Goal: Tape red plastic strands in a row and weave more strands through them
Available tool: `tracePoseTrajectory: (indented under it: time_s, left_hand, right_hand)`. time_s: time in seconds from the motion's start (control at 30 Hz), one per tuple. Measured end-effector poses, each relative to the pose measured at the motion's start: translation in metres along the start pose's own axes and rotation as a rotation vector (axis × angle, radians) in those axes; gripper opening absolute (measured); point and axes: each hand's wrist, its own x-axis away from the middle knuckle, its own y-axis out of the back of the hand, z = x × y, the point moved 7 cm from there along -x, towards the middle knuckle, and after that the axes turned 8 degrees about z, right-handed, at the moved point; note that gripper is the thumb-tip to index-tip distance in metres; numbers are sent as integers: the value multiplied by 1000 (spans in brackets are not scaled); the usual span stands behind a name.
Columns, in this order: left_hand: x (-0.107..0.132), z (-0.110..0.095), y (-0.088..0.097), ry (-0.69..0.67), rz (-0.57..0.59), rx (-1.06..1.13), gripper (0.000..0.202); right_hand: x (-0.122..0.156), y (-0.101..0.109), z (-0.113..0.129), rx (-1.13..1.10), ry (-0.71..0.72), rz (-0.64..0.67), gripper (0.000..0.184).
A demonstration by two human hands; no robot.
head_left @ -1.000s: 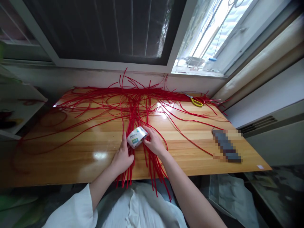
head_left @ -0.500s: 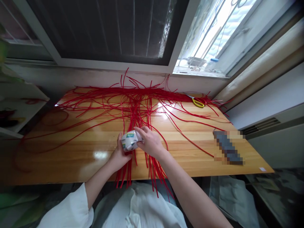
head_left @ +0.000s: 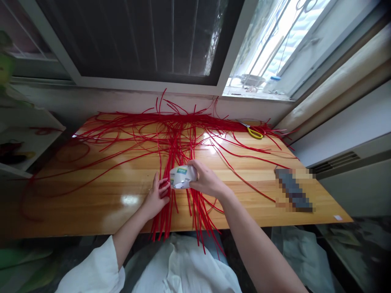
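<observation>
Red cords (head_left: 186,119) sprawl over a wooden table (head_left: 100,203), heaped thickest along its far edge and trailing loosely out to both sides. One bunch runs from the middle of that heap toward the person, parts into two clusters and reaches past the near edge. Behind the table stands a window (head_left: 146,40), dark over most of its width and bright at the right. A white shirt (head_left: 183,268) shows at the bottom, in front of the table. Near the table's right end lies a dark object (head_left: 293,190), too blurred out to name. The right hand (head_left: 207,179) is clamped on the right end of a white printed roll (head_left: 183,178), fingers over the top and thumb on the near side. The left hand (head_left: 155,202) has its fingers apart, right beside the roll's left end; whether they touch it, I cannot tell. The roll is over the bunch of cords, around the middle of the table. Yellow-handled scissors (head_left: 254,133) lie among the cords at the far right. A small white sticker (head_left: 337,217) sits at the near right corner.
</observation>
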Motion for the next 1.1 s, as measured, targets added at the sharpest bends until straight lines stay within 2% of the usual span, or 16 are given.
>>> tracePoseTrajectory:
  time_s: [0.13,0.3,0.43,0.5,0.57,0.63,0.7,0.77,0.83,0.9,0.93,1.0,1.03,1.1]
  left_hand:
    - [-2,5,2,36,1,36,108]
    - [-2,2,7,61,30,180,111]
    - [6,-32,7,4,38,155,98]
    - [9,-51,6,-34,-10,55,95]
    - [9,-62,3,-48,-56,-1,83]
    - [5,-60,3,-36,-127,22,55]
    - [1,-49,7,-21,-237,100,29]
    - [-1,-36,13,-20,-349,198,21]
    - [-2,-26,16,-29,-406,271,22]
    - [-1,-20,16,-18,-420,351,26]
    - [0,-18,15,-5,-411,387,28]
    - [2,-17,12,25,-380,474,30]
    - [3,-17,10,35,-364,520,30]
    - [5,-18,9,42,-351,596,28]
  right_hand:
    - [3,14,5,1,-10,-2,45]
    - [-5,8,28,66,66,-7,43]
    - [-23,2,54,239,137,42,34]
    - [-32,-2,64,329,132,87,31]
    - [-40,-7,73,393,113,130,31]
    - [-47,-15,84,441,106,166,32]
    - [-51,-23,94,477,116,206,32]
    - [-52,-29,102,476,131,234,34]
    - [-51,-29,108,413,177,188,42]
    - [-44,-21,106,285,188,27,46]
    - [-39,-16,99,207,147,-85,41]
    - [-22,-13,71,44,-40,-289,23]
    - [-12,-18,54,-22,-157,-350,18]
    - [7,-40,26,-111,-328,-339,17]
